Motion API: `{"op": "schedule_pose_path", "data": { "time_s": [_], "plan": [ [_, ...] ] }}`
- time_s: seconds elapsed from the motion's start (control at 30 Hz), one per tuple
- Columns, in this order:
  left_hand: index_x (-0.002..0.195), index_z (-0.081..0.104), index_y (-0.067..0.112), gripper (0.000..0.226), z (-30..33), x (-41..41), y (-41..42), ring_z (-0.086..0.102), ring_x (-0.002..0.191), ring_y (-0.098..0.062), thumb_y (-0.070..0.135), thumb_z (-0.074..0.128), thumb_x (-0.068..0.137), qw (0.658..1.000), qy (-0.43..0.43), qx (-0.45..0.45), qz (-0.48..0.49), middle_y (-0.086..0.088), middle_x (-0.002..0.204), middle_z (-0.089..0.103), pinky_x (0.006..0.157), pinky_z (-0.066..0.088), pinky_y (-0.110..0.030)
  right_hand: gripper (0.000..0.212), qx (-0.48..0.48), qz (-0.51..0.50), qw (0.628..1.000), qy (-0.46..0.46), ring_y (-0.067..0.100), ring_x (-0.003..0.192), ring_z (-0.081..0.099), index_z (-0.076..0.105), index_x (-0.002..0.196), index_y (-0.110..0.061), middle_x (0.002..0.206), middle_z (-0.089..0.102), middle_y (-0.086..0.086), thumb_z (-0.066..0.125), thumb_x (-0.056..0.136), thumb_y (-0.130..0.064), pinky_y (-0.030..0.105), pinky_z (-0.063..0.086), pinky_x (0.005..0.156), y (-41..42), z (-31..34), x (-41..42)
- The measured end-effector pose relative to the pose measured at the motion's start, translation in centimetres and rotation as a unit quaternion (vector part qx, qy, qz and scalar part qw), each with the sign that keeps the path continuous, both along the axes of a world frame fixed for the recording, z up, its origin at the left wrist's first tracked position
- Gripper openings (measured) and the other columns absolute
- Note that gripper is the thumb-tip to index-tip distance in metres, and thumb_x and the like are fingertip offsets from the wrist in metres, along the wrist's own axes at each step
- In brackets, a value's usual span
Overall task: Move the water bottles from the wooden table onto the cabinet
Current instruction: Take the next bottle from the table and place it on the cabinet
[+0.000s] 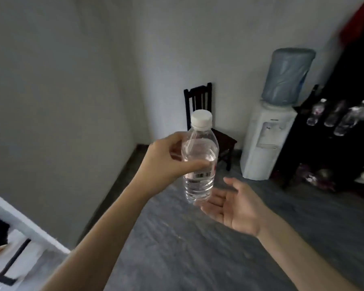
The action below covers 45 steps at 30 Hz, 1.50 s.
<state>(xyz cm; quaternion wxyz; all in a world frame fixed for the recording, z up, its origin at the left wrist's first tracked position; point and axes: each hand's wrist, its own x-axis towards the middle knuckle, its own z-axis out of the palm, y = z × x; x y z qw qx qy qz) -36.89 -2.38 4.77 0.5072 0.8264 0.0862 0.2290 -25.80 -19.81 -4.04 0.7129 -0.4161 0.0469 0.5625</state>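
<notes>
1 water bottle is in transit, held upright in mid-air over the grey floor. It is clear, with a white cap and a barcode label, and looks nearly full.

Going left to right: a white shelf unit sits at the lower left edge, blurred, and what it holds cannot be made out. The left hand has its grip closed around the bottle's upper body, thumb across the front. The right hand is wide open, palm up, just beside the bottle's base; whether it touches the base cannot be told. Behind them stands 1 dark chair against the wall, then 1 white water dispenser with 1 blue jug on top. At the far right is a dark piece of furniture, probably the cabinet, though it could be the wooden worktop; the frame does not settle which.

About 4 bottles stand on that dark surface, blurred, so the count is rough. If that is the cabinet, most of the job looks done, with this bottle being carried over. If it is the worktop, much is left.
</notes>
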Motion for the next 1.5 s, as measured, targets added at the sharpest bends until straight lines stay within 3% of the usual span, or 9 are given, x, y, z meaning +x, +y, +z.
{"op": "schedule_pose_path", "data": {
  "time_s": [0.07, 0.17, 0.27, 0.47, 0.6, 0.93, 1.17, 1.5],
  "plan": [
    [0.112, 0.071, 0.031, 0.055, 0.2, 2.2, -0.1, 0.075, 0.094, -0.010, 0.044, 0.089, 0.061, 0.999, 0.000, 0.005, -0.038, 0.010, 0.099, 0.079, 0.090, 0.060, -0.039, 0.061, 0.002, -0.039, 0.999, 0.002, 0.038, 0.115, 0.062, 0.054, 0.131, 0.008, 0.129, 0.062, 0.027, 0.042, 0.098, -0.042, 0.043, 0.050, 0.095, -0.8, 0.3, 0.8],
    [0.110, 0.070, 0.030, 0.053, 0.7, 5.3, -0.3, 0.075, 0.090, -0.006, 0.044, 0.087, 0.062, 0.995, -0.013, -0.005, -0.098, 0.012, 0.098, 0.078, 0.081, 0.060, -0.024, 0.061, 0.008, -0.091, 0.996, -0.004, 0.037, 0.121, 0.060, 0.053, 0.131, 0.007, 0.129, 0.062, 0.027, 0.044, 0.097, -0.042, 0.043, 0.050, 0.098, -2.2, 0.8, 1.7],
    [0.110, 0.068, 0.030, 0.054, 1.1, 7.9, -0.7, 0.075, 0.090, -0.006, 0.047, 0.086, 0.062, 0.988, -0.023, -0.015, -0.150, 0.011, 0.099, 0.078, 0.078, 0.058, -0.020, 0.060, 0.008, -0.153, 0.988, -0.007, 0.037, 0.121, 0.060, 0.052, 0.131, 0.006, 0.127, 0.063, 0.026, 0.044, 0.097, -0.043, 0.042, 0.055, 0.093, -3.4, 1.3, 2.7],
    [0.121, 0.069, 0.028, 0.061, 0.4, 12.8, -2.2, 0.074, 0.101, -0.014, 0.043, 0.087, 0.064, 0.970, -0.020, -0.031, -0.242, 0.005, 0.106, 0.078, 0.095, 0.058, -0.047, 0.060, 0.005, -0.238, 0.971, 0.001, 0.037, 0.119, 0.062, 0.055, 0.130, 0.005, 0.127, 0.064, 0.025, 0.044, 0.097, -0.044, 0.043, 0.054, 0.094, -5.3, 0.7, 2.9],
    [0.122, 0.069, 0.030, 0.063, -0.3, 15.3, -3.5, 0.073, 0.104, -0.012, 0.045, 0.087, 0.064, 0.960, -0.015, -0.029, -0.277, 0.007, 0.109, 0.077, 0.097, 0.057, -0.047, 0.061, 0.000, -0.279, 0.960, 0.009, 0.041, 0.118, 0.062, 0.053, 0.131, 0.007, 0.126, 0.063, 0.028, 0.044, 0.097, -0.044, 0.042, 0.050, 0.097, -6.7, 0.5, 3.9],
    [0.119, 0.067, 0.040, 0.057, -0.8, 24.0, -7.4, 0.071, 0.103, -0.002, 0.048, 0.086, 0.066, 0.947, 0.001, -0.015, -0.321, 0.017, 0.109, 0.076, 0.096, 0.057, -0.036, 0.061, 0.001, -0.326, 0.945, 0.021, 0.042, 0.119, 0.061, 0.051, 0.131, 0.009, 0.126, 0.063, 0.030, 0.042, 0.099, -0.042, 0.043, 0.049, 0.100, -10.2, -0.2, 10.9],
    [0.122, 0.067, 0.037, 0.062, 0.0, 33.0, -11.9, 0.071, 0.106, -0.005, 0.051, 0.085, 0.064, 0.944, 0.010, -0.013, -0.330, 0.014, 0.112, 0.076, 0.098, 0.056, -0.041, 0.060, -0.001, -0.328, 0.945, 0.016, 0.041, 0.120, 0.060, 0.053, 0.129, 0.010, 0.126, 0.062, 0.029, 0.040, 0.100, -0.040, 0.043, 0.057, 0.087, -15.0, 0.4, 19.6],
    [0.121, 0.068, 0.033, 0.063, 0.3, 44.4, -16.5, 0.070, 0.105, -0.002, 0.051, 0.085, 0.063, 0.951, -0.016, -0.011, -0.308, 0.015, 0.110, 0.076, 0.094, 0.059, -0.038, 0.061, -0.014, -0.314, 0.949, -0.002, 0.040, 0.118, 0.062, 0.058, 0.126, 0.009, 0.126, 0.064, 0.028, 0.039, 0.100, -0.042, 0.042, 0.058, 0.085, -18.9, 1.0, 32.6]
  ]
}}
